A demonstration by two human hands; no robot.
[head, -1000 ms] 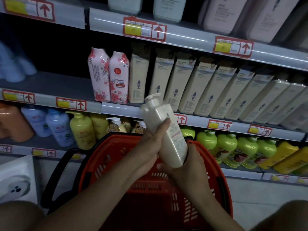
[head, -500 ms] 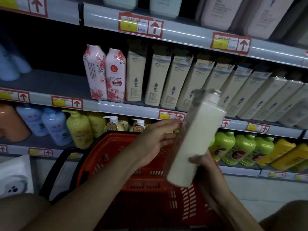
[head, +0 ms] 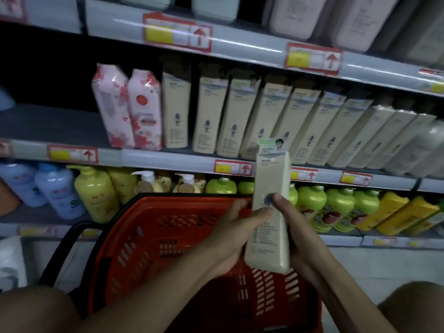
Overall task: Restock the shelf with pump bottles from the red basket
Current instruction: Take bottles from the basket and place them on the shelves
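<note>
Shelves (head: 168,155) rise ahead; both my hands, left (head: 237,227) and right (head: 295,227), grip one cream bottle (head: 269,212) upright over the red basket (head: 173,236), matching row just above.

One head-worn camera looks forward and down, close above the fingers (head: 258,216), facing the shelves (head: 168,156) just beyond them.
</note>
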